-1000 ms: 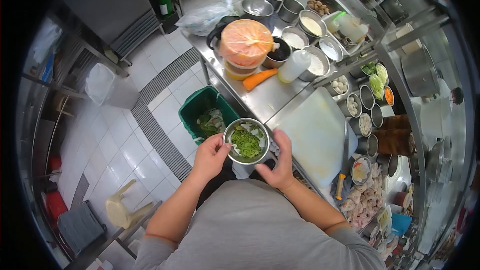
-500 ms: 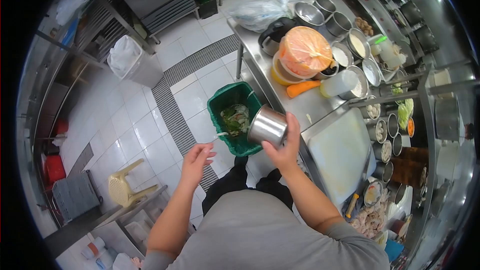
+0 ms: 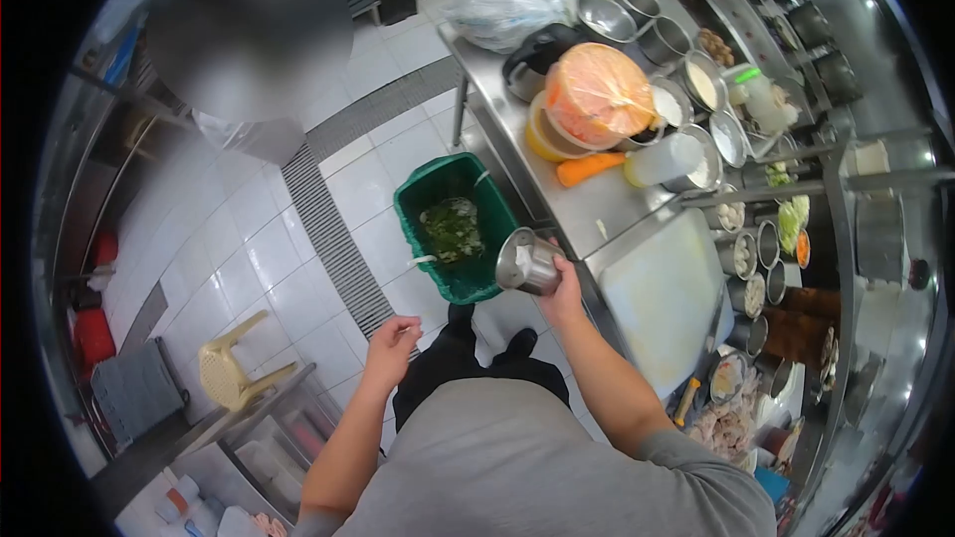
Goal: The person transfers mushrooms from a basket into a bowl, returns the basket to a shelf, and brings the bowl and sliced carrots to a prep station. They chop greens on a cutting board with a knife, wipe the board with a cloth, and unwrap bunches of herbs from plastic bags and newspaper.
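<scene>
My right hand [image 3: 562, 296] grips a round stainless steel container [image 3: 537, 270] by its side, beside the right rim of a green bin [image 3: 408, 209]. The container is tilted, its mouth facing left, and something whitish shows inside. Green and pale scraps [image 3: 453, 229] lie at the bottom of the bin, which stands on the floor by my feet. Left of and below the bin, my left hand [image 3: 394, 346] is raised with its fingers curled together. Whether anything small is between those fingers, I cannot make out.
On my right, a steel table [image 3: 587, 204] carries a covered orange tub [image 3: 600, 89], a carrot [image 3: 590, 169], metal bowls and a white cutting board [image 3: 667, 293]. A beige stool [image 3: 231, 370] stands left. A blurred grey round shape [image 3: 249, 30] covers the upper left.
My right hand has turned the container, so its mouth and inside now show. My left fingers have drawn closer together. A blurred grey shape has entered at upper left, and the view has shifted slightly.
</scene>
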Available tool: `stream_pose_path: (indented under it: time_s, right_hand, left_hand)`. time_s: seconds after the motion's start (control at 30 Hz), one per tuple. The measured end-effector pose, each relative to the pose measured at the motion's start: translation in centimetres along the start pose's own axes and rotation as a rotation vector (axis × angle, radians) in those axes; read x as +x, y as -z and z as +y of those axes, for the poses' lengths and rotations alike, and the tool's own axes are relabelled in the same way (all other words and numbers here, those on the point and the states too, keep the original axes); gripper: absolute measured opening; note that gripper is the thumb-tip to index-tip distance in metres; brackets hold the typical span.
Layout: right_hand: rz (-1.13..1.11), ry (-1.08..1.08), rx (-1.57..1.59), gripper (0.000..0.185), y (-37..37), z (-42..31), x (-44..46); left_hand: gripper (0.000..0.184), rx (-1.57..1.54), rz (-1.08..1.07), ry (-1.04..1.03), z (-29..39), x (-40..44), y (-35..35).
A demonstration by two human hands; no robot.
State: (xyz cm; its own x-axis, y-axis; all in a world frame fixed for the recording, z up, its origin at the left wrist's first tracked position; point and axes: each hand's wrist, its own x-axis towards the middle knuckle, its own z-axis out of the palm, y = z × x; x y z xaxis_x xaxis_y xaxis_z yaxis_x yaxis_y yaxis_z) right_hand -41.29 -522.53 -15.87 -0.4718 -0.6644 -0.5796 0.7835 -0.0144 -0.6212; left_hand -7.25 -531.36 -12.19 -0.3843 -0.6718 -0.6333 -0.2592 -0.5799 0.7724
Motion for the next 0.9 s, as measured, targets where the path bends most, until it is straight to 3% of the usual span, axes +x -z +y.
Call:
stream_pose_path:
  time_s: [0.03, 0.07, 0.17, 0.2, 0.33, 0.4, 0.53, 0.6, 0.67, 0.7, 0.73, 0.77, 0.8, 0.9]
  right_hand:
    - [0.058, -0.145, 0.049, 0.064, -0.5, -1.7, -2.1]
    - [0.074, -0.121, 0.059, 0.064, -0.2, -2.8, -3.6]
    - [-0.113, -0.169, 0.281, 0.063, 0.1, -5.6, -7.7]
    - [-0.104, -0.141, 0.295, 0.063, 0.6, -6.0, -8.5]
    - [-0.182, -0.006, 0.414, 0.055, 3.3, -7.5, -11.4]
    - [-0.017, 0.023, 0.238, 0.049, 5.3, -8.0, -11.9]
    - [0.255, 0.097, -0.002, 0.056, 9.4, -10.6, -15.0]
    - [0.236, 0.137, -0.033, 0.061, 12.5, -11.6, -17.0]
    - [0.283, 0.264, -0.721, 0.060, 17.0, -10.9, -17.2]
    - [0.384, 0.267, -0.678, 0.054, 21.3, -8.7, -15.7]
    - [0.480, 0.265, -0.633, 0.049, 25.2, -7.1, -14.4]
    - [0.490, 0.328, -0.783, 0.043, 27.1, -7.8, -14.8]
    - [0.497, 0.396, -0.935, 0.036, 28.6, -8.8, -15.0]
    - [0.882, 0.443, -1.209, 0.029, 28.0, -14.9, -17.1]
  left_hand:
    - [0.025, 0.101, -0.107, -0.035, 1.4, 0.6, -1.6]
    - [0.027, 0.205, -0.216, -0.072, 2.9, 1.0, -3.4]
    - [0.039, 0.302, -0.412, -0.242, 8.6, 1.0, -9.5]
    - [0.039, 0.316, -0.440, -0.251, 10.2, 0.8, -11.5]
    - [0.056, 0.512, -0.435, -0.631, 14.5, -0.4, -19.2]
    - [0.047, 0.602, -0.533, -0.537, 15.7, -0.8, -22.8]
    - [0.037, 0.826, -0.509, -0.777, 12.5, -0.9, -29.1]
    - [0.035, 0.881, -0.507, -0.905, 11.1, -0.3, -32.1]
    - [0.034, 0.884, -0.626, -0.792, 10.5, -0.5, -34.8]
    - [0.037, 0.866, -0.711, -0.642, 11.0, -1.2, -36.0]
    - [0.037, 0.883, -0.688, -0.649, 10.9, -1.5, -37.0]
    - [0.038, 0.852, -0.696, -0.641, 10.7, -1.7, -37.9]
    - [0.040, 0.817, -0.701, -0.634, 10.6, -1.6, -38.5]
    - [0.042, 0.758, -0.588, -0.667, 9.5, 0.6, -38.7]
